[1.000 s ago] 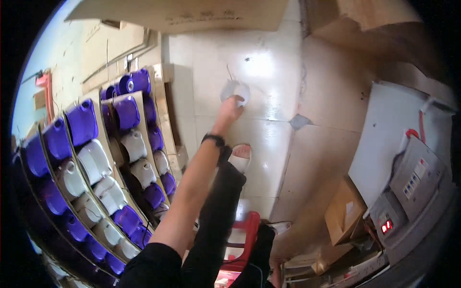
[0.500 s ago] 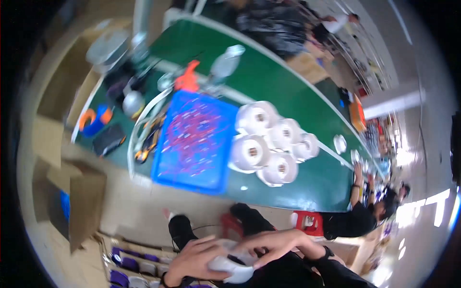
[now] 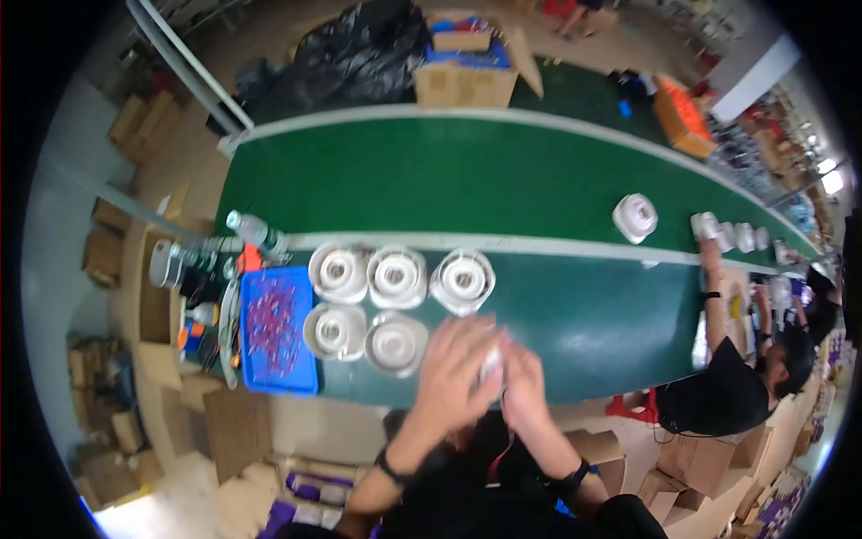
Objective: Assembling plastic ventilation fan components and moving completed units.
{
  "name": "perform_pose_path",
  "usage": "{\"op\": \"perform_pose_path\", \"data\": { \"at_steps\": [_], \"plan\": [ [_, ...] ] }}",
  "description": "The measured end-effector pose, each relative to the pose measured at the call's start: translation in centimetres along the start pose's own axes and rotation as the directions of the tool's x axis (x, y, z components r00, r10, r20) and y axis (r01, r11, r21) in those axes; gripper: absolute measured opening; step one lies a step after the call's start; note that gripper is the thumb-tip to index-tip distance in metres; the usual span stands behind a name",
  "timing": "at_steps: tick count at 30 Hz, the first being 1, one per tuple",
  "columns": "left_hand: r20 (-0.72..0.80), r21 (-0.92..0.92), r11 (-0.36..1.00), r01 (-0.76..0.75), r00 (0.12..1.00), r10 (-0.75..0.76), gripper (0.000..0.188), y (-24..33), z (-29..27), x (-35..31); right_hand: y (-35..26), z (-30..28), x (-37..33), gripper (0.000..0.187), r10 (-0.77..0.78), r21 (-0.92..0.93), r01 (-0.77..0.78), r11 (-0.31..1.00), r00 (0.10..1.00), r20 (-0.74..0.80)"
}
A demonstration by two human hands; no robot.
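My left hand and my right hand come together above the table's front edge, fingers curled around a white plastic piece. Most of that piece is hidden behind the fingers, and motion blurs it. Several white round housings with square-cornered bases stand on the green table beside and beyond my hands. A housing with a smooth, plain inside is nearest my left hand. Another housing with a ringed centre stands just past my fingertips.
A blue tray of thin reddish-purple wire pieces lies left of the housings. Behind it are a clear bottle and an orange tool. At right, a co-worker reaches toward white housings. A lone housing sits across the pale strip.
Both hands have risen from my lap to the table's front edge, with a white piece still between them. The view has swung, so the tray and housings appear farther left and lower.
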State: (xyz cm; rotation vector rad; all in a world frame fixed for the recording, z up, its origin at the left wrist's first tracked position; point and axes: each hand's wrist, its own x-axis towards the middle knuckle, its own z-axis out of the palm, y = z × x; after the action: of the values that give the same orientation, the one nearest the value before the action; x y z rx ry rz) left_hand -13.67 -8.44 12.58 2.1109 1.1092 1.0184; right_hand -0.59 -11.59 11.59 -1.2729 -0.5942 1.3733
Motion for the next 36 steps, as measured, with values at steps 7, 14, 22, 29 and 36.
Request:
{"op": "perform_pose_path", "data": {
  "at_steps": [7,14,22,29,36],
  "plan": [
    [0.423,-0.623,0.456,0.635,0.765,-0.486,0.069,-4.4,7.6,2.7,-4.5,-5.5,5.3,0.03,0.377,0.604,-0.42,0.678,0.903,0.204],
    [0.305,-0.51,0.632,0.583,0.81,-0.501,0.095,-0.1,8.5,6.3,-3.3,-7.1,6.8,0.034,0.137,0.131,-0.136,0.982,0.991,-0.001],
    [0.304,-0.544,0.478,0.69,0.693,-0.654,0.035,-6.1,7.6,7.7,-2.3,-8.4,6.9,0.034,0.159,-0.09,-0.141,0.986,0.958,0.24],
    [0.488,-0.216,0.651,0.728,0.658,-0.573,0.028,-4.1,6.0,4.6,-0.4,-12.8,15.1,0.018,0.231,0.734,-0.376,0.565,0.927,0.297],
    [0.531,-0.244,0.613,0.751,0.632,-0.564,0.029,-4.6,8.5,0.9,3.7,-25.8,35.3,0.018,-0.26,-0.933,0.36,0.009,0.902,0.346]
  ]
}}
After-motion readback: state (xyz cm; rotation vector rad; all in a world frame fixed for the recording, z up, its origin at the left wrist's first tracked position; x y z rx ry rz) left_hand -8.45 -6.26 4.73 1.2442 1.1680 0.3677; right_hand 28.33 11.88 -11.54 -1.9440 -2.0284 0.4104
